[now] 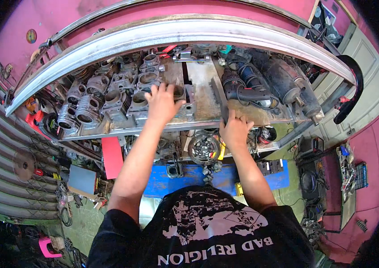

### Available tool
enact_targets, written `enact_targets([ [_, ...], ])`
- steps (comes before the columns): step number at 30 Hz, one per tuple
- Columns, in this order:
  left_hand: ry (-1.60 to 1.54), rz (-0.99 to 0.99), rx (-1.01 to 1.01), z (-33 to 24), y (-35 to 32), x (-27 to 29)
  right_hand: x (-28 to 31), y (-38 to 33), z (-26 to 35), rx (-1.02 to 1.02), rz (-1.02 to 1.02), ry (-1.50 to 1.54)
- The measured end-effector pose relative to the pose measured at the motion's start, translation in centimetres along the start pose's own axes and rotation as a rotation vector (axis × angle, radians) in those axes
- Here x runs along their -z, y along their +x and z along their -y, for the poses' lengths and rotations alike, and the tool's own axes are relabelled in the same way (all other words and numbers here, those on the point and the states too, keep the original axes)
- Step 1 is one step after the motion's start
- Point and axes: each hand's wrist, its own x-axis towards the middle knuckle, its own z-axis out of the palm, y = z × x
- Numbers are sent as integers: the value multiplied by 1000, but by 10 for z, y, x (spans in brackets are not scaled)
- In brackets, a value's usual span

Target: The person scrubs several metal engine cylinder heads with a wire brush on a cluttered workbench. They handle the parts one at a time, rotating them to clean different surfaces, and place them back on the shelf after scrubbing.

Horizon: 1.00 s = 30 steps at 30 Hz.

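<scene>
My left hand point(163, 103) is spread over a row of grey metal engine cylinder blocks on the shelf. Its fingertips rest at the open bore of the rightmost cylinder block point(189, 97); the contact underneath is partly hidden. At the shelf's front edge, my right hand point(235, 132) has its thumb and forefinger around the near end of a dark flat bar point(219, 99). That bar lies lengthwise from front to back, with a worn wooden board point(203, 85) on its left. Right of it, a dark power drill point(248, 93) with a coiled cable lies close to my right hand.
Dark exhaust mufflers point(283, 80) lie at the shelf's right. A pale metal beam point(189, 30) spans above it. Below hang a round perforated disc point(204, 148) and a chain; a blue bench top point(185, 176) lies lower. A red panel point(111, 156) is at left.
</scene>
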Motion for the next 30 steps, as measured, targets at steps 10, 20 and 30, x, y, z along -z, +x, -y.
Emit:
enact_targets([
  [10, 20, 429, -22, 31, 48, 19, 83, -39, 72, 124, -137, 160],
  [20, -59, 435, -87, 31, 55, 19, 44, 12, 142, 180, 79, -56],
  [30, -32, 455, -155, 33, 60, 16, 27, 11, 143, 214, -98, -83],
])
